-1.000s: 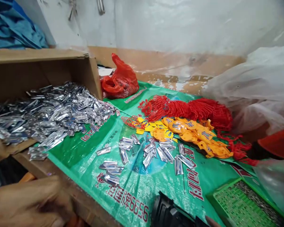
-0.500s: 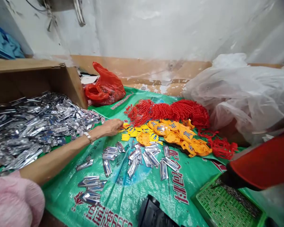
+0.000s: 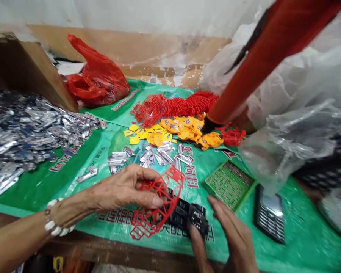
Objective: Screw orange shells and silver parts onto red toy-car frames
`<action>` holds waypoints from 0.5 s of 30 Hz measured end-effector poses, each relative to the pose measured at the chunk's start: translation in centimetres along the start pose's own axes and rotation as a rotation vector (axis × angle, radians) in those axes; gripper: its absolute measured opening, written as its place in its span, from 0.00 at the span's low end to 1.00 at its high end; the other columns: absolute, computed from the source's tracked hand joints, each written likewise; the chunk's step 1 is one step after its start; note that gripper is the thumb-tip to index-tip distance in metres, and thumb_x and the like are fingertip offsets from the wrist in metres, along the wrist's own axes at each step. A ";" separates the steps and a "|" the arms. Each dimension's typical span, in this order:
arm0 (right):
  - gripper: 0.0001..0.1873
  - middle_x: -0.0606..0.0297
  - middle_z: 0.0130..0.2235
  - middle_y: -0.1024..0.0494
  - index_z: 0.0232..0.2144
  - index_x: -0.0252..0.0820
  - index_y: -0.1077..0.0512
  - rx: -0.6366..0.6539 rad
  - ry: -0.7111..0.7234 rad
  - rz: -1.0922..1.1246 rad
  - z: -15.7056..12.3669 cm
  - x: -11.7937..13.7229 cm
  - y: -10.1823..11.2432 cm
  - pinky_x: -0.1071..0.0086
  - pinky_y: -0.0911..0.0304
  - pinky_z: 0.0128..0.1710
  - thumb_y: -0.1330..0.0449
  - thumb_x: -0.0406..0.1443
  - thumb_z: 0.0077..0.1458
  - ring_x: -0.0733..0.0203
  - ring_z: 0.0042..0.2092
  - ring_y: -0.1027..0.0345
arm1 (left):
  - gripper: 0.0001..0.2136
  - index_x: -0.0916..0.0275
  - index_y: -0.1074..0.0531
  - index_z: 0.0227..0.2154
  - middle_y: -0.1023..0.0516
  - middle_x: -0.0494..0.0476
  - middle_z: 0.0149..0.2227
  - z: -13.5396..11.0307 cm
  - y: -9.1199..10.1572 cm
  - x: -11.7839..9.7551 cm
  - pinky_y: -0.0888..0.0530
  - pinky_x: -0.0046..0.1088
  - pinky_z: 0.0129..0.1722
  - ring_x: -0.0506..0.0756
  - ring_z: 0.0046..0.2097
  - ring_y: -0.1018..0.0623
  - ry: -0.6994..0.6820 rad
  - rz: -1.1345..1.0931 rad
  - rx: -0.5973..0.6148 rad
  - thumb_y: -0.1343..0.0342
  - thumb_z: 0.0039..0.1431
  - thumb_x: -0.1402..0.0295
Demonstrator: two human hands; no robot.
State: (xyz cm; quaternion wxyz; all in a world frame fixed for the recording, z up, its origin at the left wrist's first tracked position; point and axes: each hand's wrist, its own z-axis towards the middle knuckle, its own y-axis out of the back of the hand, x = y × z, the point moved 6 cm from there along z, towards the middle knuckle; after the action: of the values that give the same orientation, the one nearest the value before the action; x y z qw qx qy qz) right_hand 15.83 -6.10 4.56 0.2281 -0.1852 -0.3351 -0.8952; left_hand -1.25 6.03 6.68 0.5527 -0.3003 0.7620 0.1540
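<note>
My left hand (image 3: 125,187) pinches a flat red plastic frame (image 3: 159,204) and holds it over the near edge of the green sheet (image 3: 45,185). My right hand (image 3: 230,239) rests at the bottom, thumb and fingers on a black block-shaped tool (image 3: 189,216) that lies under the red frame. Farther back sit a row of red plastic frames (image 3: 173,106), yellow tags (image 3: 173,131) and small silver clips (image 3: 153,155).
A heap of silver clips (image 3: 25,129) spills from a cardboard box (image 3: 31,72) at left. A red bag (image 3: 96,81) lies at the back. A person's red sleeve (image 3: 261,57) reaches in from the upper right. Green tray (image 3: 230,184), dark phone-like object (image 3: 268,214) and clear plastic bags (image 3: 295,140) fill the right.
My left hand has come back from the yellow tags to the near edge, now holding a red frame. My right hand has come into view on the black tool. The red sleeve rose.
</note>
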 end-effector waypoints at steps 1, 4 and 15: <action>0.37 0.59 0.60 0.31 0.64 0.54 0.41 0.042 0.105 -0.030 0.7 1.2 0.1 0.55 0.35 0.54 0.38 0.29 0.54 0.47 0.61 0.38 | 0.09 0.64 0.22 0.35 0.23 0.51 0.30 0.0 -1.3 0.3 0.33 0.22 0.30 0.49 0.30 0.28 0.023 0.014 0.086 0.37 0.53 0.64; 0.28 0.59 0.63 0.34 0.61 0.46 0.37 0.359 0.403 -0.057 1.2 3.6 -0.6 0.56 0.35 0.57 0.45 0.28 0.59 0.49 0.65 0.45 | 0.09 0.64 0.22 0.37 0.28 0.48 0.28 0.1 -3.7 0.9 0.36 0.20 0.29 0.48 0.29 0.33 0.054 0.115 0.239 0.39 0.55 0.67; 0.23 0.54 0.45 0.20 0.57 0.35 0.33 0.566 0.527 -0.124 -1.0 3.1 1.8 0.64 0.27 0.43 0.41 0.32 0.59 0.55 0.45 0.25 | 0.19 0.62 0.32 0.47 0.23 0.51 0.35 -0.7 -2.3 1.9 0.30 0.21 0.29 0.50 0.32 0.23 0.027 0.031 0.049 0.38 0.55 0.61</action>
State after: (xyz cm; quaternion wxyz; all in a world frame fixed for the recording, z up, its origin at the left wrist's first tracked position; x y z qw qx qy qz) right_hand 14.04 -8.84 6.25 0.2939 0.1421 -0.5093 -0.7962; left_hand -0.67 3.29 5.33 0.5471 -0.2767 0.7776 0.1398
